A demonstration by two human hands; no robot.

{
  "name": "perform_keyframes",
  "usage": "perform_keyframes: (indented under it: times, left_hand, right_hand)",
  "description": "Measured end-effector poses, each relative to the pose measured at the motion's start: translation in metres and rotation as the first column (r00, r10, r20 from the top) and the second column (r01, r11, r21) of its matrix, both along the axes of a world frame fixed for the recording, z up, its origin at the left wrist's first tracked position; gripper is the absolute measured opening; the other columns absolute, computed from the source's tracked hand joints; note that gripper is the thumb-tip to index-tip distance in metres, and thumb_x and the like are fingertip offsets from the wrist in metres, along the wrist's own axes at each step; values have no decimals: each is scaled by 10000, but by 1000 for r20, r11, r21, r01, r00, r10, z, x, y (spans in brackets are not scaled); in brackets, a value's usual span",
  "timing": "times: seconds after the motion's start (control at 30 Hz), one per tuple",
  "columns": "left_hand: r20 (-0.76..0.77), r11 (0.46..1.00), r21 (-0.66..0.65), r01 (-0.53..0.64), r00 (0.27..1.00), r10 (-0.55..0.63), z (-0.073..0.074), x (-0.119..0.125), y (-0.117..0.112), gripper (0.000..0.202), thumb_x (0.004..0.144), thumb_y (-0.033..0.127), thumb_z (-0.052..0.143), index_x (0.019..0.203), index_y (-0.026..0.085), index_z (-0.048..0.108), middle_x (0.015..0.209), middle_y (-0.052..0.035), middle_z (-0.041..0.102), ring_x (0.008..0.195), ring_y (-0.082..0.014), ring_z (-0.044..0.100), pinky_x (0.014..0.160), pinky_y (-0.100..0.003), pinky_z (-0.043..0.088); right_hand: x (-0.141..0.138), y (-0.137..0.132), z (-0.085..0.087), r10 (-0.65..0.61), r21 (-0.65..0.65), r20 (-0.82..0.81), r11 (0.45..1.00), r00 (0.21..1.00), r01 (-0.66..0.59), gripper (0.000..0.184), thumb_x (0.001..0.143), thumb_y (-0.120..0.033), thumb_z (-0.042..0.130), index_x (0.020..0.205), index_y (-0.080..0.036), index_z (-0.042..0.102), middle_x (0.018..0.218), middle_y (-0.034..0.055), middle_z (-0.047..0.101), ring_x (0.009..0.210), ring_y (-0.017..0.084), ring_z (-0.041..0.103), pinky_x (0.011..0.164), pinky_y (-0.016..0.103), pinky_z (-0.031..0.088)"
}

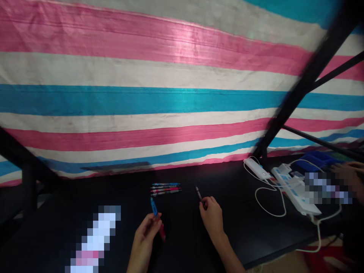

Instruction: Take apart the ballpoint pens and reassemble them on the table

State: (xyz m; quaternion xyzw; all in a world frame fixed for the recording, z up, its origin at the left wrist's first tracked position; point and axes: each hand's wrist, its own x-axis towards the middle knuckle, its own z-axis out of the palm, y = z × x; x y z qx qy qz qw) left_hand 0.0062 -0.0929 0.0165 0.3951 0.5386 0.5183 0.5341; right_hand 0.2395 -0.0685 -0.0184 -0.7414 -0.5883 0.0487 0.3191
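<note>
Slim blue-and-red plastic pen stock [154, 206], one pen or two (cannot tell), upright-tilted over the near centre of the black tabletop [182, 239]. Left hand [146, 229] angled up from the near edge, thumb and fingers pinched on it. Right hand [212, 214] reaches in from near right, fingers curled, pinching one slim grey-tipped dark pen [198, 192]. Beyond, between the hands: one row of slim coloured pens [165, 189], roughly four, lying sideways. Far right: one white power strip [292, 194].
</note>
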Motion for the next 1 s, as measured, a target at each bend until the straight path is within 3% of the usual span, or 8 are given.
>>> perform_keyframes:
  times: [0.17, 0.3, 0.4, 0.5, 0.57, 0.73, 0.87, 1.0]
  left_hand:
    - [-52, 1000, -15, 8, 999, -8, 18, 8, -2, 372, 603, 431, 776, 851, 171, 681, 769, -19, 672, 752, -185, 623, 719, -266, 491]
    - [-63, 997, 13, 75, 995, -74, 19, 13, -1, 302, 605, 395, 780, 770, 169, 665, 736, -16, 667, 729, -177, 622, 698, -256, 483]
    - [-111, 985, 39, 170, 980, -165, 17, 19, 0, 253, 639, 387, 757, 732, 176, 655, 723, -13, 664, 701, -164, 607, 656, -236, 462]
    - [-129, 971, 45, 236, 965, -229, 16, 22, 0, 249, 647, 385, 754, 746, 178, 657, 737, -19, 668, 707, -168, 608, 661, -241, 461]
    - [-113, 968, 57, 245, 965, -237, 15, 23, -1, 256, 643, 384, 758, 753, 178, 654, 747, -21, 671, 721, -172, 615, 678, -247, 466]
    - [-146, 979, 50, 200, 971, -191, 6, 24, -11, 291, 632, 412, 760, 783, 185, 660, 707, -10, 661, 675, -171, 604, 636, -244, 457]
    - [-188, 976, 71, 204, 964, -188, -3, 26, -20, 276, 654, 412, 745, 764, 177, 651, 657, 2, 624, 646, -164, 584, 620, -245, 443]
    - [-166, 971, 119, 209, 968, -188, -10, 24, -25, 296, 694, 408, 715, 864, 176, 647, 719, -2, 639, 666, -157, 584, 629, -245, 445]
  right_hand:
    - [2, -4, 3, 12, 62, -69, 998, 998, -8, 228, 836, -283, 542, 1004, -153, 625, 880, 93, 600, 740, 219, 584, 681, 326, 431]
    - [-7, -13, 27, 125, 133, -208, 986, 970, -98, 256, 836, -347, 562, 1005, -178, 653, 867, 83, 617, 810, 237, 583, 747, 355, 434]
    - [-18, -23, 49, 316, 126, -486, 948, 815, -292, 255, 883, -362, 511, 902, -175, 683, 842, 71, 655, 800, 205, 602, 740, 309, 449]
    - [-25, -31, 61, 393, 80, -638, 889, 662, -451, 273, 877, -371, 524, 853, -166, 703, 809, 57, 683, 759, 194, 613, 692, 284, 454]
    - [-27, -35, 60, 397, 71, -676, 874, 621, -481, 254, 853, -361, 559, 835, -159, 713, 791, 54, 692, 742, 193, 614, 669, 275, 450]
    - [-28, -46, 43, 339, 79, -739, 902, 582, -425, 254, 824, -371, 597, 793, -146, 710, 689, 37, 650, 643, 163, 573, 601, 258, 423]
    - [-26, -56, 28, 369, 125, -800, 874, 473, -470, 220, 745, -348, 691, 838, -149, 696, 710, 22, 625, 665, 152, 557, 625, 253, 421]
    - [-16, -60, 17, 368, 136, -805, 878, 465, -458, 250, 721, -381, 706, 811, -149, 688, 658, 5, 587, 620, 138, 532, 596, 249, 413]
